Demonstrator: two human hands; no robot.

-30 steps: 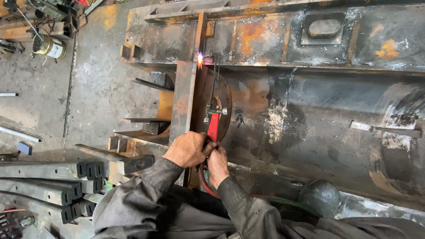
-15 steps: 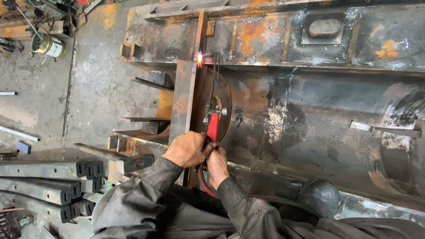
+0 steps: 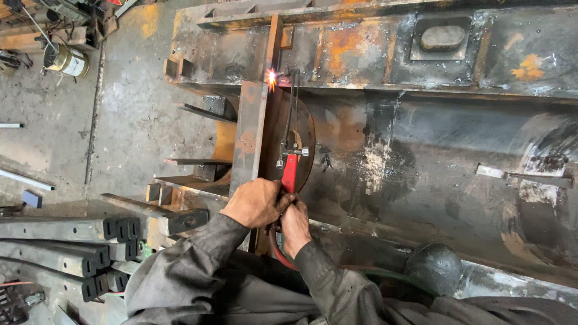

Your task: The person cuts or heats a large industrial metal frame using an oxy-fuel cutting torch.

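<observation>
Rusty steel framing is filling the workshop floor (image 3: 120, 120) ahead of us. We are holding a cutting torch (image 3: 289, 171) at its red handle, left hand (image 3: 256, 203) and right hand (image 3: 295, 221) both clamped around it, the flame (image 3: 271, 78) burning far up against the steel beam (image 3: 250, 132). It is looking stiff and fairly light, hose (image 3: 278, 253) dragging behind.

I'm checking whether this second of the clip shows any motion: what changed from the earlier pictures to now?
Nothing visibly moved. Both the left hand and the right hand keep their grip on the red-handled cutting torch, its flame still burning at the same spot at the top of the rusty upright steel plate. The steel bars on the floor lie as before.
</observation>
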